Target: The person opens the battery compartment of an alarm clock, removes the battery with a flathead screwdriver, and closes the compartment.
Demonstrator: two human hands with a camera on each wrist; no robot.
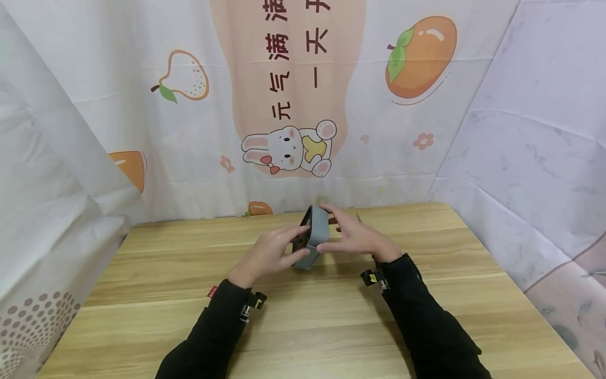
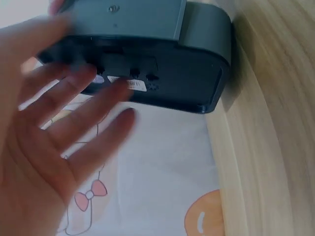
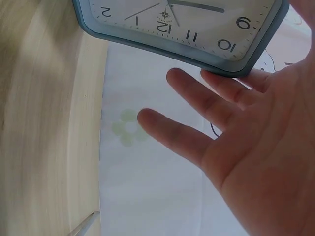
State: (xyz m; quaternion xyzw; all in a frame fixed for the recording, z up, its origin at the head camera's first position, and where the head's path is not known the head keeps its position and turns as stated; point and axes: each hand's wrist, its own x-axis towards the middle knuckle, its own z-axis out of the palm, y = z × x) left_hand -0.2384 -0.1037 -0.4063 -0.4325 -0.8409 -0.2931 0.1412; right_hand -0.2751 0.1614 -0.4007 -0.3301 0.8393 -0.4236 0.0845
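A grey-blue alarm clock (image 1: 319,226) is tilted over the middle of the table, between both hands. My right hand (image 1: 352,234) holds it by its edges, thumb below and index finger above, with the other fingers spread in front of the dial. White with dark numerals, the clock face (image 3: 197,29) shows in the right wrist view. On the other side my left hand (image 1: 272,250) has its fingers extended at the black back of the clock (image 2: 182,78), which bears small knobs and a barcode label (image 2: 133,84). Those left fingers are blurred; firm contact cannot be told.
The wood-grain table (image 1: 303,326) ends at a printed curtain (image 1: 180,131) behind the clock. Another pale cloth (image 1: 535,131) hangs at the right. A thin object (image 3: 86,226) lies on the table beyond the right hand, its kind unclear.
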